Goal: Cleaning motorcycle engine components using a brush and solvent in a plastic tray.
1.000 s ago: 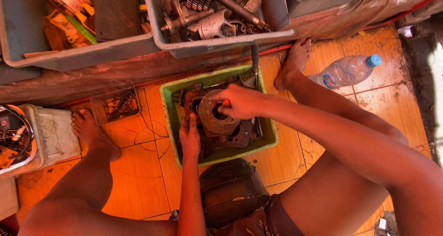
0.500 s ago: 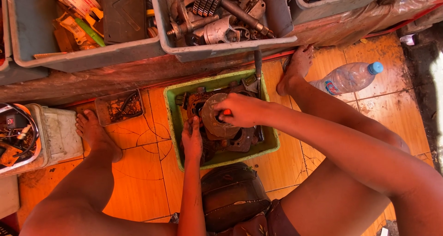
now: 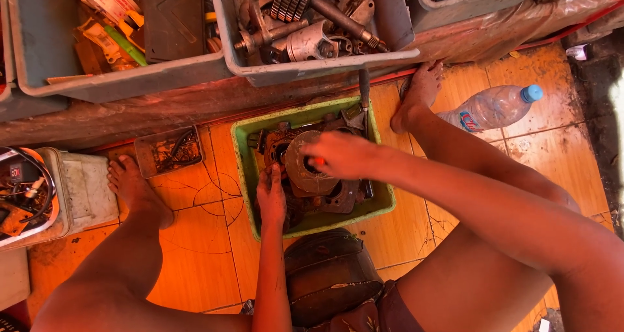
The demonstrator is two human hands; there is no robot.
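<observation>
a: green plastic tub (image 3: 246, 151), rectangular, on the orange tiled floor (image 3: 201, 267) between the person's bare feet. contents?

b: one greasy metal engine part (image 3: 305, 173), dark, with a round grey drum face uppermost. it fills most of the tub.

a: left hand (image 3: 271, 199)?

b: laid flat on the near left edge of the engine part, fingers (image 3: 273, 174) stretched out and pressing down, not closed round anything.

a: right hand (image 3: 341, 155)?

b: over the drum face, fingers curled closed on a small tool with an orange tip (image 3: 318, 161). the tip shows just at the thumb; the rest of it is hidden in the grip.

a: items about the tub?

b: a dark-handled tool (image 3: 364, 98) standing against the tub's far right corner. a small shallow tray of dark bits (image 3: 170, 151) just left of the tub. a clear plastic bottle with a blue cap (image 3: 495, 106) lying on the floor to the right, beside the right foot (image 3: 419, 93).

a: further back?

b: a grey bin (image 3: 312, 69) holding gears, shafts and cast metal pieces; a second grey bin (image 3: 123, 82) to its left with cartons and a black flat piece. far left, a white container (image 3: 84, 189) beside the left foot (image 3: 138, 192), with wires next to it
</observation>
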